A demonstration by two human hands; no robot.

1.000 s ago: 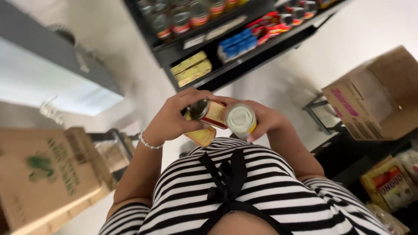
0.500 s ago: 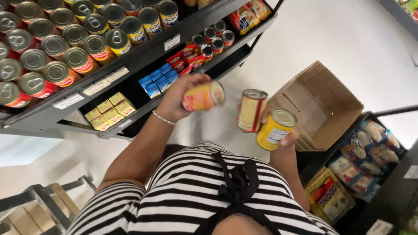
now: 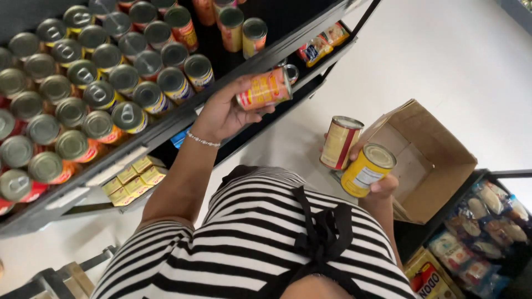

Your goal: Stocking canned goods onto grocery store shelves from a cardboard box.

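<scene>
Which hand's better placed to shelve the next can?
Left, likely. The left hand already holds the orange can on its side at the shelf edge, beside the rows of cans. The right hand is low, away from the shelf, gripping the yellow can and the red-and-cream can.

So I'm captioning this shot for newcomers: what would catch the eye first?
The left hand lifting an orange can toward the shelf, packed with rows of cans. Lower right, the right hand grips a yellow can and a red-and-cream can above an open cardboard box.
</scene>
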